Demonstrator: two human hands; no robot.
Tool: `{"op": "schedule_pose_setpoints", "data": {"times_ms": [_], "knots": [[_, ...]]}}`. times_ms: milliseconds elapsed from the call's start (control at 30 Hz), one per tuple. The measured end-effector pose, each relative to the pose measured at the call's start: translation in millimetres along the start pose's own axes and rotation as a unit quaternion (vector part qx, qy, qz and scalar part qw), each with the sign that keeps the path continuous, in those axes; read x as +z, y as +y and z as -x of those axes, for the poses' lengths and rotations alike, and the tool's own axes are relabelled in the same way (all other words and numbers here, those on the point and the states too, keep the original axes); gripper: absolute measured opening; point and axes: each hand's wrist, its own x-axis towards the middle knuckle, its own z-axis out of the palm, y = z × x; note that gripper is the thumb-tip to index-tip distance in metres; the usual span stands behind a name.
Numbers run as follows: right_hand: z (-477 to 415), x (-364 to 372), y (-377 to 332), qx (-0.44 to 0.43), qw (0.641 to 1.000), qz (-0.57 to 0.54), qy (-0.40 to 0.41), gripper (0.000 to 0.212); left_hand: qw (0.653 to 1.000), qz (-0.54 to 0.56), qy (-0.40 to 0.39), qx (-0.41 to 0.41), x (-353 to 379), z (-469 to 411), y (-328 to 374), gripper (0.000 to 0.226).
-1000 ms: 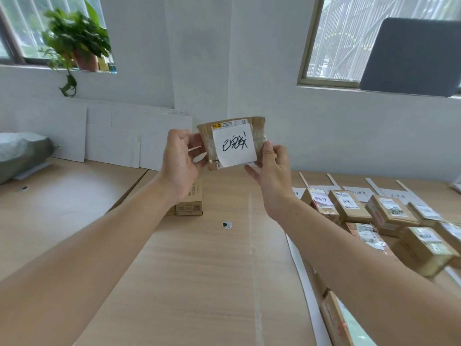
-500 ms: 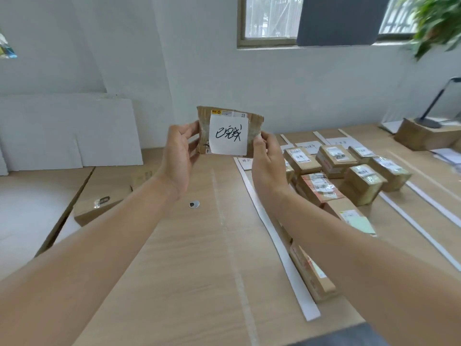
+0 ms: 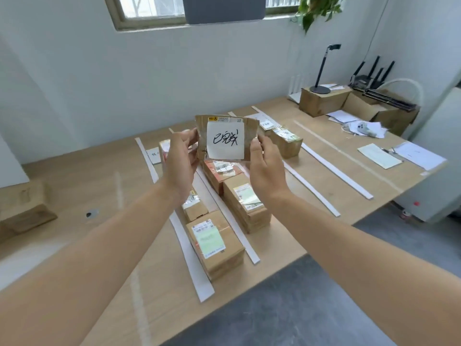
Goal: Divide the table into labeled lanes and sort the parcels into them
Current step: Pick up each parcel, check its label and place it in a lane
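Observation:
I hold a flat brown parcel [image 3: 249, 136] upright in front of me, with a white handwritten note stuck on its face. My left hand [image 3: 180, 161] grips its left edge and my right hand [image 3: 265, 166] grips its right edge. Below it, the wooden table [image 3: 99, 191] is split by long white paper strips [image 3: 190, 255] into lanes. Several cardboard parcels [image 3: 214, 245] with shipping labels lie in the lanes, and small white paper labels [image 3: 154, 155] sit at the lanes' far ends.
A cardboard box [image 3: 23, 208] sits at the table's left. At the far right stand larger boxes [image 3: 324, 101], a lamp stand [image 3: 323, 68], a router with antennas and loose papers [image 3: 379, 156]. The table's near edge drops to grey floor [image 3: 311, 295].
My view has swung right and down, from the left table to the lanes with parcels. Both hands keep their hold on the same parcel, which stays raised in front of me.

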Motion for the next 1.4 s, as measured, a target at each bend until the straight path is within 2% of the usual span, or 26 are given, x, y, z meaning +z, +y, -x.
{"op": "schedule_pose_setpoints", "data": {"times_ms": [300, 433, 533, 800, 967, 1167, 1267, 1400], "knots": [[-72.5, -174.8, 80.2, 0.037, 0.998, 0.041, 0.032, 0.032, 0.998, 0.033, -0.025, -0.048, 182.9, -53.2, -75.5, 0.038], [-118.1, -224.1, 117.0, 0.051, 0.997, 0.053, 0.035, 0.026, 0.996, 0.041, -0.029, -0.067, 241.4, -96.3, -106.2, 0.037], [-161.4, -249.3, 153.7, 0.061, 0.996, 0.063, 0.031, 0.029, 0.996, 0.034, -0.034, -0.077, 276.4, -138.8, -139.5, 0.036], [-288.9, -281.5, 254.6, 0.109, 0.989, 0.097, -0.002, 0.047, 0.986, 0.064, 0.024, -0.151, 338.1, -259.1, -236.5, 0.028], [-342.7, -293.1, 300.2, 0.163, 0.981, 0.089, -0.053, 0.039, 0.974, 0.050, 0.085, -0.202, 360.4, -307.4, -278.6, 0.035], [-394.3, -287.1, 367.3, 0.181, 0.970, 0.084, -0.136, 0.036, 0.956, 0.039, 0.173, -0.234, 375.9, -343.7, -330.9, 0.035], [-414.9, -280.5, 406.4, 0.192, 0.963, 0.090, -0.167, 0.037, 0.945, 0.038, 0.197, -0.257, 378.9, -354.8, -364.4, 0.044], [-429.0, -274.2, 449.6, 0.222, 0.950, 0.097, -0.197, 0.040, 0.932, 0.032, 0.221, -0.285, 384.9, -368.4, -402.4, 0.040]]}}
